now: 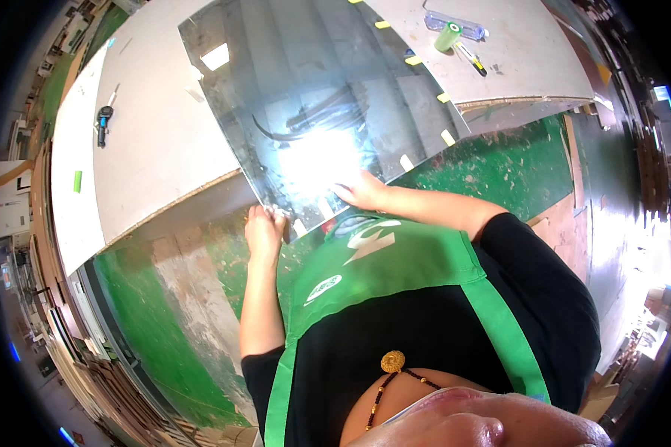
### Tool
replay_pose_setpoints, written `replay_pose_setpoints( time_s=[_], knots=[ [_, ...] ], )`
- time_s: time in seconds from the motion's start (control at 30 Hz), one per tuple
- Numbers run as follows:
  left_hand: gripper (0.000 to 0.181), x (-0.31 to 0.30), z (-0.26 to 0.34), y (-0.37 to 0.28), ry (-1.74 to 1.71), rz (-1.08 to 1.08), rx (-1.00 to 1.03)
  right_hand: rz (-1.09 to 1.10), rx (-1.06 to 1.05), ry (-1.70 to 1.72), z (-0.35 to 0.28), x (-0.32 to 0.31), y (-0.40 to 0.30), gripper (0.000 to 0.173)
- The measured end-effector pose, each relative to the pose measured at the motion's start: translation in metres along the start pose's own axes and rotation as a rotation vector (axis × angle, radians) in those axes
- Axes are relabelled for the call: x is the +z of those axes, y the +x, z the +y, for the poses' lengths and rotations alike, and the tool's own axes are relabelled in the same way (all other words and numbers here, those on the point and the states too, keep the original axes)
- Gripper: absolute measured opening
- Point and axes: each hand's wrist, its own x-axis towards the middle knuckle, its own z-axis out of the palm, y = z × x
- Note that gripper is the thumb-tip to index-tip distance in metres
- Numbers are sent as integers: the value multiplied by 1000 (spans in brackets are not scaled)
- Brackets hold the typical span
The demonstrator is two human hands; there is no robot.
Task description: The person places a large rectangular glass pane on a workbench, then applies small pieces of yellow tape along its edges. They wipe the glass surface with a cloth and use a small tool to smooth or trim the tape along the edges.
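Observation:
A dark, glossy glass-like panel (pixel 313 67) lies across the tabletop, its near end jutting past the table's front edge towards me. Short pale-yellow tape pieces (pixel 413 60) sit along its right and near edges. My left hand (pixel 264 232) is at the panel's near left corner, fingers curled onto the edge. Further right, my right hand (pixel 366 193) rests at the near edge, with its fingers over the glossy face. Strong glare on the panel washes out those fingertips, so their hold is unclear.
The pale worktable (pixel 156 112) carries a black-and-blue hand tool (pixel 104 125) and a small green piece (pixel 77 181) at left. At back right lie a green roll (pixel 447 37), a clear plastic bottle (pixel 469 29) and a yellow-black cutter (pixel 472 60). Stacked boards (pixel 84 369) stand at lower left.

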Motion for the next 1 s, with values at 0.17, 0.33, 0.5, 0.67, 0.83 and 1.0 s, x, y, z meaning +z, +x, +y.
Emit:
replay_pose_setpoints(
  time_s=[0.17, 0.33, 0.5, 0.67, 0.83, 1.0],
  knots=[
    [28, 27, -48, -22, -589, 208, -334, -27, -51, -18, 4, -2, 0, 18],
    [32, 36, -6, -18, -346, 350, -193, -78, 24, -54, 2, -2, 0, 22],
    [23, 37, -37, -20, -487, 296, -162, -72, 70, -106, 12, 6, -3, 26],
    [23, 100, -83, -44, -700, 329, -332, -103, 32, -75, 24, 8, -8, 19],
    [31, 200, -93, -67, -1425, -251, -392, -83, 186, 143, -19, -1, 0, 14],
    [18, 217, -118, -87, -1211, 152, -419, -206, 481, 536, -15, 4, 1, 16]
  ],
)
